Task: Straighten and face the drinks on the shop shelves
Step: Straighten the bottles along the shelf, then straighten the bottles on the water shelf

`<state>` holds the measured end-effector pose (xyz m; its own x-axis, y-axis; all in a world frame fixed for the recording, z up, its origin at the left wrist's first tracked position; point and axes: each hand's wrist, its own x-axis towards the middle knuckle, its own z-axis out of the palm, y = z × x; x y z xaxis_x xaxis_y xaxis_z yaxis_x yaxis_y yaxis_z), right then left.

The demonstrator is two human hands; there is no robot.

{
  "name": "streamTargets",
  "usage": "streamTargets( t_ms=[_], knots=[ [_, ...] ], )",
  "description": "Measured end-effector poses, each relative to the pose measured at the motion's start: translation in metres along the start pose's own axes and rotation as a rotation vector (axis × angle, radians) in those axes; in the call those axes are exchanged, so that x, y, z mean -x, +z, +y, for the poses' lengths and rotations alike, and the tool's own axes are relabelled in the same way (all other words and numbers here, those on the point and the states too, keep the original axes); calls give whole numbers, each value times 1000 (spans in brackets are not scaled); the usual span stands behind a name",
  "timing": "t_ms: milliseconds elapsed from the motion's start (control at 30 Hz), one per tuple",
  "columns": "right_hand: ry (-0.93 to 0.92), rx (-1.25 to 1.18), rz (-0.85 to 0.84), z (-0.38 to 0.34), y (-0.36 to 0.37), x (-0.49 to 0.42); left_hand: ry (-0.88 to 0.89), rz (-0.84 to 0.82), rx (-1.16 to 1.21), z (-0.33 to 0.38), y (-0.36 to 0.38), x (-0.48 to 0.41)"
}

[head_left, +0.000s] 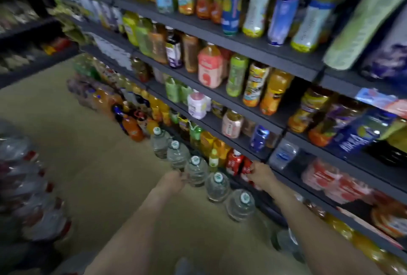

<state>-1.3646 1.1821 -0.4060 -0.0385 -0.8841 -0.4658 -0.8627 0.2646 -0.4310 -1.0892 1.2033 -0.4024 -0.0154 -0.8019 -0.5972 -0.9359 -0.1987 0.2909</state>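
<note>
Dark shelves (242,41) full of juice and soft-drink bottles run along my right. On the lowest shelf stand red drink packs (235,162). My right hand (261,174) reaches down to them, and its fingers grip the nearest red pack (246,168). A row of large clear water jugs (218,186) stands on the floor in front of that shelf. My left hand (174,181) is at the side of the third jug (196,170), fingers curled against it; the blur hides the exact grip.
Shrink-wrapped packs of bottles with red caps (33,197) are stacked on the floor at my left. More orange and dark soda bottles (132,125) stand on the floor further down the aisle. Beige floor (88,164) lies between.
</note>
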Motion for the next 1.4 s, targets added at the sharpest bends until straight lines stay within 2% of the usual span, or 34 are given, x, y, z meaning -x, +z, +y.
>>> streamTargets(
  t_ms=[133, 267, 600, 767, 867, 1000, 1100, 1200, 1300, 1400],
  knots=[
    [-152, 180, -46, -122, 32, -51, -165, 85, -55, -111, -69, -11],
    [-311, 329, -59, -234, 54, -85, -238, 108, -97, -181, -127, -18],
    [-410, 284, -64, -466, 95, -250, -271, 180, -237, -335, -279, -152],
    [-483, 240, -43, -613, 93, -339, -287, 229, -288, -406, -398, -227],
    [-572, 251, 22, -708, 86, -376, -295, 300, -275, -446, -477, -262],
    [-592, 221, 93, -819, 82, -419, -273, 390, -251, -494, -563, -308],
    [-589, 89, 199, -892, 76, -449, -210, 423, -273, -533, -625, -349],
    [-517, -120, 424, -960, 56, -479, -111, 468, -316, -567, -691, -392],
    [-405, -416, 714, -1014, 24, -500, 18, 518, -321, -582, -761, -425],
    [-198, -589, 909, -1047, -16, -520, 179, 605, -280, -576, -829, -460]
  ],
)
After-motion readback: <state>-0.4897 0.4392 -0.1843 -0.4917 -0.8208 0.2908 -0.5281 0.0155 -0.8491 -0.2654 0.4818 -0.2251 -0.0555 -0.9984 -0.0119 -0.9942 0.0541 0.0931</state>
